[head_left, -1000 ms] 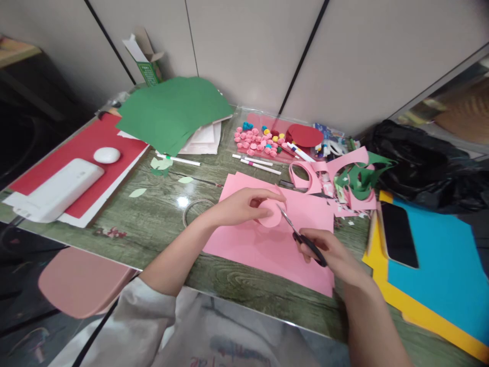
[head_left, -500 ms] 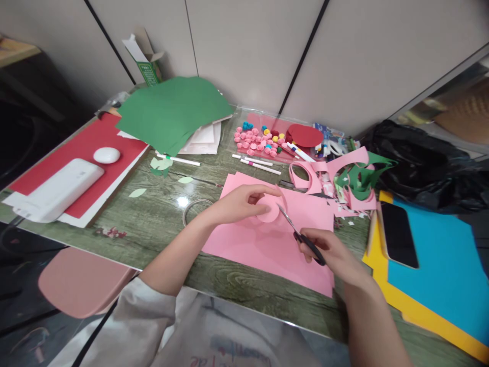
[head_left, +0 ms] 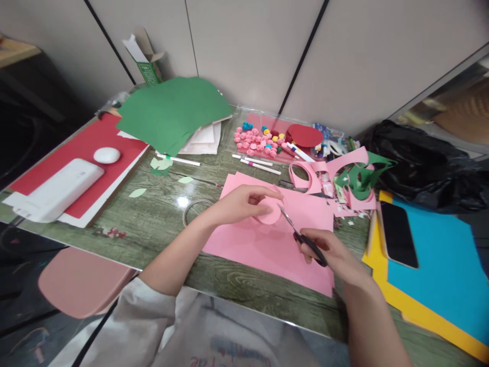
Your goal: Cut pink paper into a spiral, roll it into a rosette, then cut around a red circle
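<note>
My left hand (head_left: 252, 201) pinches a round piece of pink paper (head_left: 270, 214) between thumb and fingers, a little above the table. My right hand (head_left: 324, 250) is closed around the black handles of a pair of scissors (head_left: 289, 221). The blades point up and left and meet the right edge of the round piece. Beneath both hands lie sheets of pink paper (head_left: 244, 247). How far the blades are spread is hard to make out.
Pink paper scraps (head_left: 355, 165) lie behind my right hand. A phone (head_left: 399, 234) rests on blue paper (head_left: 451, 255) at the right. Small pink rolls (head_left: 248, 137), markers (head_left: 260, 166) and green sheets (head_left: 171, 109) are farther back. A metal ring (head_left: 191, 206) lies beside my left wrist.
The round pink piece has turned slightly in my left hand, and the thin strip rising beside it has dropped lower. The scissors have shifted slightly to the right.
</note>
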Available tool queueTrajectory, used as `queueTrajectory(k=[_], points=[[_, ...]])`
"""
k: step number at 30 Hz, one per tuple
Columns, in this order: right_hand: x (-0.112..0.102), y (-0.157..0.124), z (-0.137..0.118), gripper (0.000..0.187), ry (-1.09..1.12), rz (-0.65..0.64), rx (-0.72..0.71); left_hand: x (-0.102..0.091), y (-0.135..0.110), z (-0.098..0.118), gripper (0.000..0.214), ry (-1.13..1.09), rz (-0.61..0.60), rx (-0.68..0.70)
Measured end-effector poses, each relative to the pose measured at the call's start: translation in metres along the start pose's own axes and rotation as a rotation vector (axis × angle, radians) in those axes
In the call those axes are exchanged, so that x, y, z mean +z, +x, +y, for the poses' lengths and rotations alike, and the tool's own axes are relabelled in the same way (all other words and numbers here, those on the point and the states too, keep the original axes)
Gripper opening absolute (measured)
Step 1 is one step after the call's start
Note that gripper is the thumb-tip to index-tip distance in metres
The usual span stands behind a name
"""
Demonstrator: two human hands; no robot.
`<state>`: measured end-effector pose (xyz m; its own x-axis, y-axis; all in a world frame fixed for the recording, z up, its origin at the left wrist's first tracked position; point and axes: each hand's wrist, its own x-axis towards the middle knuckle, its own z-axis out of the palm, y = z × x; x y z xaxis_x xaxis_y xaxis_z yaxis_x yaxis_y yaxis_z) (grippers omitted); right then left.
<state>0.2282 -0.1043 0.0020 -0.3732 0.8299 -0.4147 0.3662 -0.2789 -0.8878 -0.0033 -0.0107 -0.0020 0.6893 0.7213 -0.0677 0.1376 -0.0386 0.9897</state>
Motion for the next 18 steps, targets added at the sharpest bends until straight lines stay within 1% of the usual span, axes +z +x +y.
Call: queueTrajectory(k=[7, 13, 18], points=[[-0.0003, -0.0004, 0.0008, 0.031, 0.032, -0.034, -0.006, 0.0012, 0.0007, 0.0004, 0.036, 0.031, -0.055, 0.019], [-0.0005, -0.0005, 0.0025, 0.032, 0.01, -0.019, -0.024, 0.0003, 0.0002, 0.0018, 0.037, 0.047, -0.04, 0.02], [-0.0005, -0.001, 0.0007, 0.032, -0.022, -0.006, -0.007, 0.0003, 0.0004, 0.0006, 0.036, 0.028, -0.014, -0.002]])
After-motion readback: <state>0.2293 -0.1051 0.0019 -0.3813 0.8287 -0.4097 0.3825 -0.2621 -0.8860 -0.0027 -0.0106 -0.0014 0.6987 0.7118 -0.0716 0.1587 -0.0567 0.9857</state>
